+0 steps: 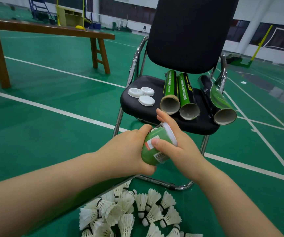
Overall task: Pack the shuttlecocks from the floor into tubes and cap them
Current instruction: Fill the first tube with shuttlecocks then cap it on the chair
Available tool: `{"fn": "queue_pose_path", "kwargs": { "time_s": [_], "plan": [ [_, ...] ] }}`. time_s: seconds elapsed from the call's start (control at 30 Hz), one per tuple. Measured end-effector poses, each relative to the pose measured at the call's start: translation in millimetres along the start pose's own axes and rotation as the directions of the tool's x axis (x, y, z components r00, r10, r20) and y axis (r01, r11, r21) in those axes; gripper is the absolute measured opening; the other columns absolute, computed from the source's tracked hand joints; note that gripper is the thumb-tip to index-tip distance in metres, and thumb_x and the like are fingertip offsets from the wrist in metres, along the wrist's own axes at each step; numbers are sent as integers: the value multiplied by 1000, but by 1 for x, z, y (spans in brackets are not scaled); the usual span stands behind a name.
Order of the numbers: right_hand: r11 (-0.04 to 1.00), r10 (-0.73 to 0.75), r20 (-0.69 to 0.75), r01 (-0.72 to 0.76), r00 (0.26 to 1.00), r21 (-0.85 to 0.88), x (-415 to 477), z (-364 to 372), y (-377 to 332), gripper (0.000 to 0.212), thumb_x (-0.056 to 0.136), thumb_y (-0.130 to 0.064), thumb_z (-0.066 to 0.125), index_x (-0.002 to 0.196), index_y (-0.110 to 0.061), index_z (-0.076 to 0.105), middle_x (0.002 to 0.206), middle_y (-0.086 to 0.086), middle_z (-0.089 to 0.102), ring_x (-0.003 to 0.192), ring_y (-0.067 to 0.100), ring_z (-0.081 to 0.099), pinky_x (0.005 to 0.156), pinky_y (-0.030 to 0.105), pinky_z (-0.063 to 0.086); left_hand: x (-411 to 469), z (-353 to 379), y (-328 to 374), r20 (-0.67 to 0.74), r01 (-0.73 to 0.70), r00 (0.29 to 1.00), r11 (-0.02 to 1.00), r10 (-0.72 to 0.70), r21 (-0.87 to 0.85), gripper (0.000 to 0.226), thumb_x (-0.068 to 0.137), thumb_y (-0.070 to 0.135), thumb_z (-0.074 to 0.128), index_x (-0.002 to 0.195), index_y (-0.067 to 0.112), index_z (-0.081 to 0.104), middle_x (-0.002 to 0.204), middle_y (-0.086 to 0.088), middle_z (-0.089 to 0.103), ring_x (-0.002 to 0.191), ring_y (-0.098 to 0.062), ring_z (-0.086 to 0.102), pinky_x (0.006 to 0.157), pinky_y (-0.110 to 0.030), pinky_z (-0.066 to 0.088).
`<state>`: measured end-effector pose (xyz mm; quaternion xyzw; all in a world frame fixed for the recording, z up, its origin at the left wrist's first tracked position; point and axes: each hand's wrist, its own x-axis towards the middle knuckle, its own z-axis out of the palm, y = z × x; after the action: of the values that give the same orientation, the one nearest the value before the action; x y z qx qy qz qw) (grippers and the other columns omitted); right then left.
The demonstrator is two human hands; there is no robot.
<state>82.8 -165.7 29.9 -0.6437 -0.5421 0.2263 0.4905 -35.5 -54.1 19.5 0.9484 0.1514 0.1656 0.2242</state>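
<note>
A green shuttlecock tube (152, 148) is held in mid-air in front of the chair, its far end pointing at the seat. My left hand (129, 149) grips the tube's body from the left. My right hand (173, 141) covers the far end, palm against a white cap (171, 134) on the tube, thumb lying over the tube's side. Three open tubes (187, 94) lie on the black chair seat (137, 106), mouths toward me, beside three loose white caps (143, 96). Several white shuttlecocks (131, 214) lie heaped on the green floor below my arms.
The chair's chrome frame (163, 183) loops along the floor just beyond the shuttlecock heap. A long wooden bench (49, 29) stands at the left. White court lines cross the green floor. Net posts and a yellow cabinet stand far behind.
</note>
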Motion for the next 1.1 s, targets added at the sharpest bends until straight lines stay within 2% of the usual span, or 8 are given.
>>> {"fn": "queue_pose_path", "kwargs": {
  "time_s": [0.13,0.27,0.37,0.43,0.53,0.63,0.9,1.1],
  "plan": [
    [995,5,-14,-4,1000,100,-4,3,9,58,75,-30,57,115,-66,33,99,-51,48,100,-10,56,77,12,48,2,-2,0,14,-39,999,993,38,113,55,62,40,73,105,26,42,87,9,57,74,-9,56,60,-23,49],
    [989,50,37,-55,998,137,-4,9,14,57,74,-41,61,120,-61,35,127,-31,41,107,-3,56,83,20,49,0,1,-5,75,-30,997,992,21,123,57,63,40,73,108,27,41,89,9,57,76,-9,57,63,-27,52],
    [882,329,64,-330,942,336,2,0,3,44,86,-51,49,123,-28,52,109,-3,60,86,11,62,71,25,50,1,5,-9,111,-19,994,994,7,107,63,63,43,73,114,30,39,90,11,58,77,-6,58,66,-30,55],
    [802,429,51,-406,902,438,6,-7,4,57,91,-57,32,105,-13,65,93,4,69,77,17,66,63,29,52,1,10,-9,125,-47,992,993,33,106,72,62,45,72,122,35,35,93,13,57,80,-6,57,67,-29,55],
    [804,540,-75,-488,838,338,8,-5,14,61,95,-55,29,77,-13,69,74,8,70,70,23,65,64,31,52,0,17,-6,131,-125,986,978,103,168,95,61,47,70,139,41,16,102,12,54,90,-8,53,75,-27,52],
    [798,558,-158,-476,814,369,7,3,14,58,95,-52,35,62,-15,65,63,7,65,62,24,60,65,34,49,0,18,-3,104,-143,987,970,124,198,99,64,47,69,142,41,8,106,11,52,95,-9,50,78,-24,49],
    [765,580,-180,-456,795,455,6,17,18,38,90,-20,44,57,-14,61,46,-1,59,38,14,54,45,21,44,-9,21,-3,75,-127,991,952,110,279,103,65,50,66,143,38,1,102,7,51,95,-12,47,82,-27,48],
    [759,567,-185,-422,803,496,4,21,10,30,81,-18,50,53,-20,61,52,1,57,41,17,54,44,20,42,-11,5,5,72,-167,986,901,151,400,97,64,54,64,144,33,11,101,9,51,95,-13,50,79,-28,49]
  ]
}}
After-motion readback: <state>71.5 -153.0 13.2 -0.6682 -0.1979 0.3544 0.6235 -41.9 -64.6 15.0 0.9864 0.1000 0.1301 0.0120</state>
